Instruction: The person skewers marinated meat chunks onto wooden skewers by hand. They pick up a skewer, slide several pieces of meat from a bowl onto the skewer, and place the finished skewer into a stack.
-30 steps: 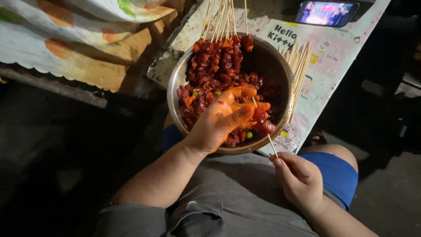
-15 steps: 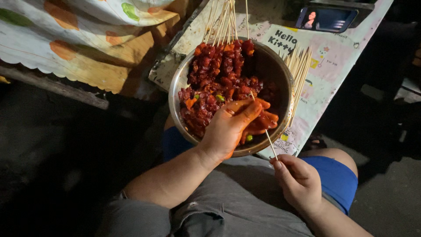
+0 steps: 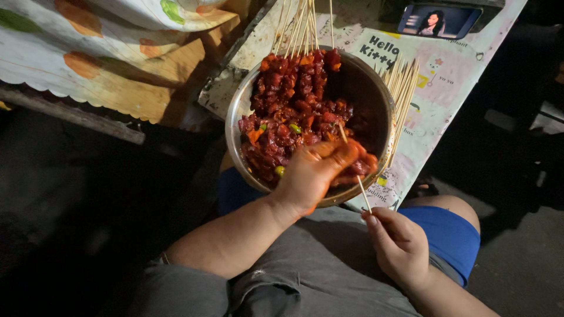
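Nearest, at five o'clock, the right hand (image 3: 400, 245) pinches the lower end of a thin bamboo skewer (image 3: 355, 176) between thumb and fingertips, the other fingers curled. The stick slants up toward eleven o'clock, its tip in the meat. Just beyond, at centre, the sauce-stained left hand (image 3: 314, 175) curls its fingers around pieces of the glossy dark-red marinated meat chunks (image 3: 291, 114), flecked with green and orange bits. These fill a round dented metal bowl (image 3: 236, 114) resting at the person's lap. Filled skewers (image 3: 299, 26) lean out at twelve o'clock; bare sticks (image 3: 402, 91) lie at two o'clock. Farthest, a lit phone (image 3: 439, 20) sits on a pale printed table cover (image 3: 452, 70).
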